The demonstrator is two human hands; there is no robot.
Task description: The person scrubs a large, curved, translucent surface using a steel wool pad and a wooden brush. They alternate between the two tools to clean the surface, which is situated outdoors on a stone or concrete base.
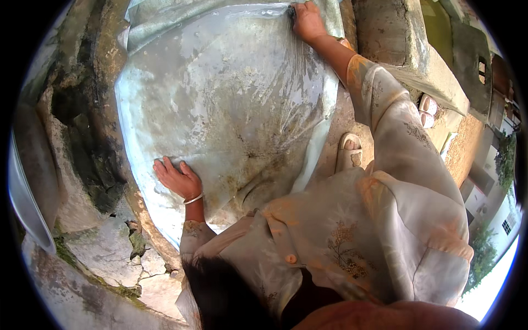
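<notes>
A wet, stained pale-blue sheet point(247, 82), seemingly plastic, lies spread before me, with dirty streaks and its top part folded over. My left hand point(178, 180) lies flat on its lower left part, fingers apart, a pale bangle on the wrist. At the sheet's upper right edge my right hand point(308, 20) is bent around a small dark scrubber point(291, 11), pressed to the surface near a whitish wet strip. The fingers hide most of the scrubber, and its exact kind is unclear.
Cracked, mossy stone point(103, 251) borders the sheet at left, beside a metal basin's rim point(31, 202). A concrete block point(381, 33) stands at the upper right. One sandalled foot point(350, 150) is right of the sheet; a pair of sandals point(427, 110) lies farther right.
</notes>
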